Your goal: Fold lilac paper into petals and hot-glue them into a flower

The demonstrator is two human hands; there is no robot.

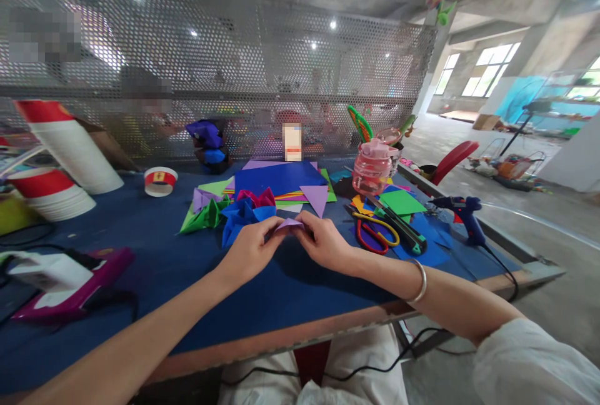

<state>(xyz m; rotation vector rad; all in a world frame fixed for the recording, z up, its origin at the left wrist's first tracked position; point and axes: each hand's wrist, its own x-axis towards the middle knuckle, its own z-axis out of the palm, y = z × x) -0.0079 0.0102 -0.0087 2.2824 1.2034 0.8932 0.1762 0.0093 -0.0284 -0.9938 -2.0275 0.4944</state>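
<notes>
Between my two hands, just above the blue tabletop, is a small folded piece of purple paper (289,224). My left hand (255,244) pinches its left side, and my right hand (327,244) pinches the right. Just beyond the left hand lie folded paper shapes: a blue one (246,214), a green one (209,216) and a magenta one (257,197). A flat purple paper triangle (315,197) rests past my right hand, against a stack of coloured sheets topped by dark blue paper (281,177).
Scissors (377,233) and a green utility knife (405,230) lie on paper scraps at right, near a pink jar (372,167) and a glue gun (464,214). Paper cups (70,149) and a purple power strip (77,286) are at left. A perforated metal screen (234,67) stands behind.
</notes>
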